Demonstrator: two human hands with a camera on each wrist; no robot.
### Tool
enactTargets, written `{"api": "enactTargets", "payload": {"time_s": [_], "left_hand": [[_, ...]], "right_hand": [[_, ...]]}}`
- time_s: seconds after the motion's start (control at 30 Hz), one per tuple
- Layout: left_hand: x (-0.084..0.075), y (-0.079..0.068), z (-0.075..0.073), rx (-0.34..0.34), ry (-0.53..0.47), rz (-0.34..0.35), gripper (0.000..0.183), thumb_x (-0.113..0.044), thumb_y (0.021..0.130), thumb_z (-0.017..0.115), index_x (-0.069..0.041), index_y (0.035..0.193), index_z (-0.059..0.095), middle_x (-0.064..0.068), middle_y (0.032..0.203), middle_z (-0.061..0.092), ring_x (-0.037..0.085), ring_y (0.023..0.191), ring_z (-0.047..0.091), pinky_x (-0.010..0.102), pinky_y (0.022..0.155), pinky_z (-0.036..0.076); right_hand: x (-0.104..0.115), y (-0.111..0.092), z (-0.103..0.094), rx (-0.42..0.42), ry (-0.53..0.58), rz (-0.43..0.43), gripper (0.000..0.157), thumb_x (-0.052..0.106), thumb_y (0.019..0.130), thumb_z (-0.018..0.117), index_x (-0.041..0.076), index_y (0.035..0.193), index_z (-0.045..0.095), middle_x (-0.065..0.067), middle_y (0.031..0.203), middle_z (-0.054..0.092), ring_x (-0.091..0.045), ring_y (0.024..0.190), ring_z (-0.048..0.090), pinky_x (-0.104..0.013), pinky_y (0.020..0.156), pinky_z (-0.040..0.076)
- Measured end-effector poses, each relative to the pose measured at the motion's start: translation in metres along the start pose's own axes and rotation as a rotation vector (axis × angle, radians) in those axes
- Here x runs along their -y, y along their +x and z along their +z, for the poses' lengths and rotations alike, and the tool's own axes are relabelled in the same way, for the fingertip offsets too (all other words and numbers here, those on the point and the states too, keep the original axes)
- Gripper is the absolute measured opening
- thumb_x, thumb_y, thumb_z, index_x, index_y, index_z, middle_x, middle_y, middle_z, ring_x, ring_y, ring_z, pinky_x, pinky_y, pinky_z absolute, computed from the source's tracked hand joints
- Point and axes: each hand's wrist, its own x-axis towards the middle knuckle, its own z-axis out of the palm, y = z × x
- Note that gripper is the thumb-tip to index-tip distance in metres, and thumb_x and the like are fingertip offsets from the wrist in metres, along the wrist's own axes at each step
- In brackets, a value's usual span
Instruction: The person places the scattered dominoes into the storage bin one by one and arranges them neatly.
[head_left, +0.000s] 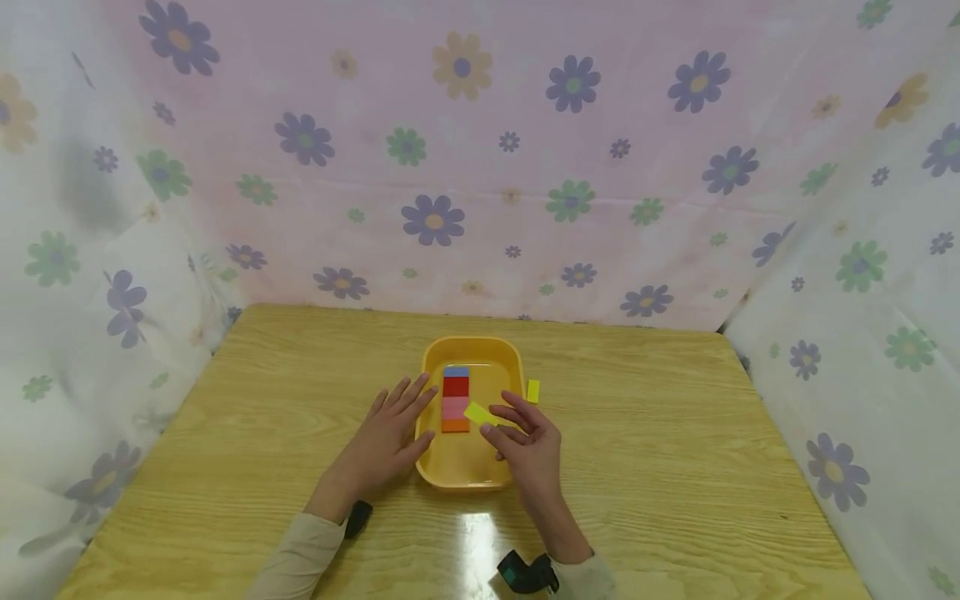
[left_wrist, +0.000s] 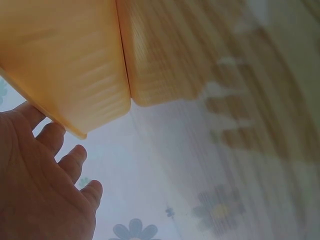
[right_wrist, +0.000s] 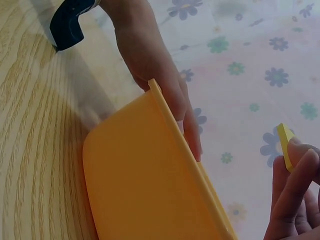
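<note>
A yellow-orange plastic tray (head_left: 480, 475) with raised walls stands on the table. Inside it, along the left side, lies a column of flat blocks: blue (head_left: 456, 372), red (head_left: 455, 387), pink (head_left: 454, 407) and orange (head_left: 454, 426). My right hand (head_left: 531, 442) pinches a yellow block (head_left: 480, 414) between thumb and fingers, over the middle of the tray; the right wrist view shows this block (right_wrist: 285, 146) as thin, above rim height. Fingers spread, my left hand (head_left: 382, 437) rests on the tray's left rim. From the left wrist, the fingertips meet the tray's rim (left_wrist: 75, 131).
Another yellow block (head_left: 533, 391) lies on the wooden table (head_left: 645, 467) just outside the tray's right wall. Flower-patterned cloth (head_left: 480, 167) hangs behind the table and at both sides. Black wrist devices (head_left: 527, 573) sit on both wrists.
</note>
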Motion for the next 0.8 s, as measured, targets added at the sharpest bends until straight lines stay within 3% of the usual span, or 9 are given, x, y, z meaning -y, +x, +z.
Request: {"api": "enactTargets", "payload": {"time_s": [0.27, 0.6, 0.8], "left_hand": [[0.000, 0.000, 0.000, 0.000, 0.007, 0.000, 0.067, -0.037, 0.101, 0.059, -0.013, 0.159, 0.037, 0.007, 0.169, 0.025, 0.038, 0.155, 0.021, 0.067, 0.121, 0.015], [0.001, 0.000, 0.000, -0.002, 0.005, 0.007, 0.067, -0.038, 0.102, 0.058, -0.012, 0.159, 0.036, 0.008, 0.168, 0.025, 0.040, 0.154, 0.022, 0.067, 0.121, 0.015], [0.002, 0.000, 0.000, 0.002, 0.009, 0.012, 0.067, -0.038, 0.102, 0.057, -0.012, 0.160, 0.035, 0.009, 0.168, 0.025, 0.040, 0.154, 0.022, 0.067, 0.121, 0.015]], "right_hand": [[-0.004, 0.007, 0.010, -0.114, -0.044, -0.001, 0.037, -0.001, 0.085, 0.079, -0.003, 0.121, 0.069, -0.017, 0.108, 0.074, -0.010, 0.077, 0.072, -0.016, 0.050, 0.048], [-0.006, 0.017, 0.017, -0.145, -0.024, -0.061, 0.039, -0.003, 0.082, 0.081, -0.002, 0.119, 0.070, -0.026, 0.110, 0.073, -0.012, 0.076, 0.074, -0.017, 0.051, 0.050], [-0.006, 0.027, 0.019, -0.200, -0.011, -0.097, 0.034, 0.000, 0.083, 0.082, -0.003, 0.115, 0.071, -0.022, 0.105, 0.075, -0.012, 0.076, 0.074, -0.018, 0.051, 0.052]]}}
